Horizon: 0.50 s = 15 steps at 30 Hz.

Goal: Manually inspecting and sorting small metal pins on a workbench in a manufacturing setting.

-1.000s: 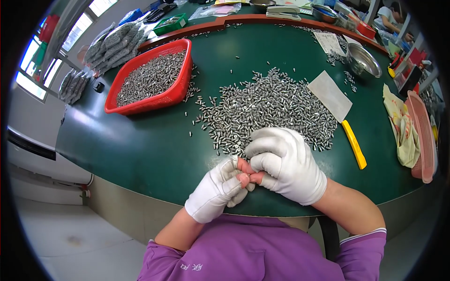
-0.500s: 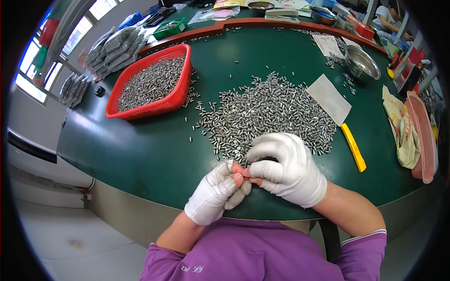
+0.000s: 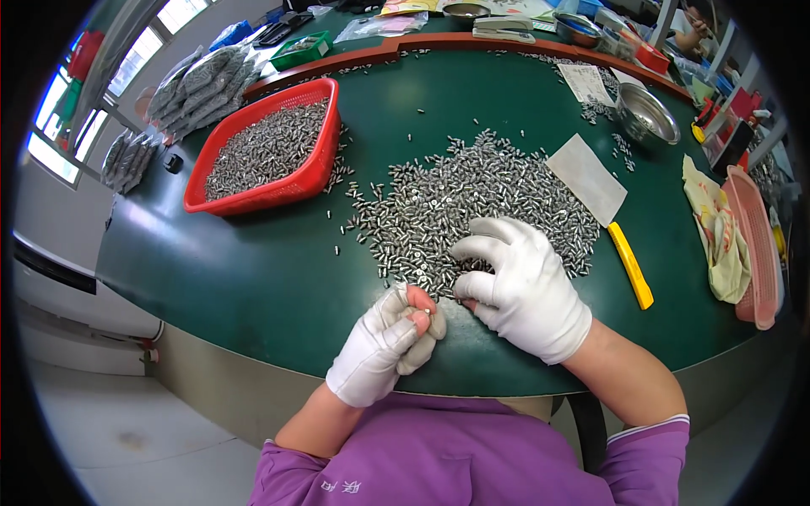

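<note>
A broad pile of small silvery cylindrical metal pieces (image 3: pixel 439 211) lies spread on the green tabletop. My left hand (image 3: pixel 384 341), in a white glove with bare thumb and forefinger tips, pinches one small metal piece (image 3: pixel 428 312) just off the pile's near edge. My right hand (image 3: pixel 531 291), gloved the same way, rests at the pile's near right part. Its fingers are curved and apart over the pieces; thumb and forefinger tips come down at the edge and are partly hidden. A scraper (image 3: pixel 588 180) with a wide pale blade and yellow handle lies right of the pile.
A red basket (image 3: pixel 331 156) full of the same pieces stands at left, with filled plastic bags (image 3: pixel 198 88) behind it. A steel bowl (image 3: pixel 648 114) sits at the far right. A pink basket (image 3: pixel 747 253) and a cloth (image 3: pixel 717 232) line the right edge. A brown raised strip (image 3: pixel 472 40) borders the back.
My right hand has parted from my left and moved a little right and away to the pile. My left hand stays nearly in place, and a piece now shows in its pinch.
</note>
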{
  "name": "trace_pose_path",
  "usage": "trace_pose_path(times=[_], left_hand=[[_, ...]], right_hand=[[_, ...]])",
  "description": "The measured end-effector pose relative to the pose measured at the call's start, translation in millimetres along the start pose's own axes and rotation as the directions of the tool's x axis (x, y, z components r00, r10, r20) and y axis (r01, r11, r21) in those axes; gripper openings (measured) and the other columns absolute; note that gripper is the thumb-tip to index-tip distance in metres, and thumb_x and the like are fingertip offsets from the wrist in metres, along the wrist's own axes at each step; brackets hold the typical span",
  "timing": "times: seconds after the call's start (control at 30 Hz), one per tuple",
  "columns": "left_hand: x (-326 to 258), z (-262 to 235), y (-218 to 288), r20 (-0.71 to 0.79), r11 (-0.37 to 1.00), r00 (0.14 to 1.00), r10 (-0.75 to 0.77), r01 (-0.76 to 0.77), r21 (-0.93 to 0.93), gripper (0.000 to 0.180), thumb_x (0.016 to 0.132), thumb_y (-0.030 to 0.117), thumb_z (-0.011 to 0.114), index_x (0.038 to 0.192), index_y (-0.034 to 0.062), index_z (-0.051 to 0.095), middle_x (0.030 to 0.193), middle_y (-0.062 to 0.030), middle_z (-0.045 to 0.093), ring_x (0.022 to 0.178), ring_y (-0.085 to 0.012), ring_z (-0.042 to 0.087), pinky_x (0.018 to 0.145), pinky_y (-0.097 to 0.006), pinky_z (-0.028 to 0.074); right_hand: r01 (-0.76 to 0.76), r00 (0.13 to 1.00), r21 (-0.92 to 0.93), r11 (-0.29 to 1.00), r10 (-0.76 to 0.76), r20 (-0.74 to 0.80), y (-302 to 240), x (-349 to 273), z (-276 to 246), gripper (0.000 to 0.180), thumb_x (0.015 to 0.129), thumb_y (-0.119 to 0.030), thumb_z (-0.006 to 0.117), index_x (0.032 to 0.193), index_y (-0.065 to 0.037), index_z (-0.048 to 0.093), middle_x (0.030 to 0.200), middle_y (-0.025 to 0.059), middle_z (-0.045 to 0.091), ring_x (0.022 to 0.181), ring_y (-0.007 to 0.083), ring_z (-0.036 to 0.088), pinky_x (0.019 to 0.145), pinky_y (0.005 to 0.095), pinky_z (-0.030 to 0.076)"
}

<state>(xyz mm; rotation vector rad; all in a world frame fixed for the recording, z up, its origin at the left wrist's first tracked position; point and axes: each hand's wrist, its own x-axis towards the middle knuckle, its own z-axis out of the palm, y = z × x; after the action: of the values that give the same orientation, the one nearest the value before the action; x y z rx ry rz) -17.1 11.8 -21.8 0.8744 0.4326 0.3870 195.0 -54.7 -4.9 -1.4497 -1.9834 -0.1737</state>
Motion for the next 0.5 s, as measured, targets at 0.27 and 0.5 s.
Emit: trace_pose_path(times=[0.27, 0.5], left_hand=[[0.8, 2.8, 2.9, -0.026, 0.999, 0.999, -0.025, 0.026, 0.029, 0.026, 0.098, 0.027, 0.062, 0.115, 0.0115, 0.051, 0.097, -0.0029, 0.056, 0.060, -0.0032, 0.038, 0.049, -0.018, 0.027], [2.1, 18.2, 9.4, -0.119, 0.959, 0.987, -0.106, 0.133, 0.251, 0.022, 0.098, 0.027, 0.061, 0.110, 0.0108, 0.052, 0.085, 0.0014, 0.056, 0.058, -0.0031, 0.041, 0.049, -0.018, 0.029]], right_hand=[[0.003, 0.999, -0.013, 1.000, -0.002, 0.053, -0.1, -3.6, 7.8, 0.020, 0.065, -0.014, 0.073, 0.080, -0.010, 0.060, 0.114, 0.0102, 0.061, 0.111, 0.0365, 0.057, 0.091, 0.0496, 0.049], [0.103, 0.993, 0.183, 0.978, -0.090, -0.076, -10.3, 3.4, 2.8, 0.026, 0.067, -0.019, 0.077, 0.088, -0.011, 0.063, 0.110, 0.0051, 0.062, 0.111, 0.0310, 0.059, 0.093, 0.0455, 0.048]])
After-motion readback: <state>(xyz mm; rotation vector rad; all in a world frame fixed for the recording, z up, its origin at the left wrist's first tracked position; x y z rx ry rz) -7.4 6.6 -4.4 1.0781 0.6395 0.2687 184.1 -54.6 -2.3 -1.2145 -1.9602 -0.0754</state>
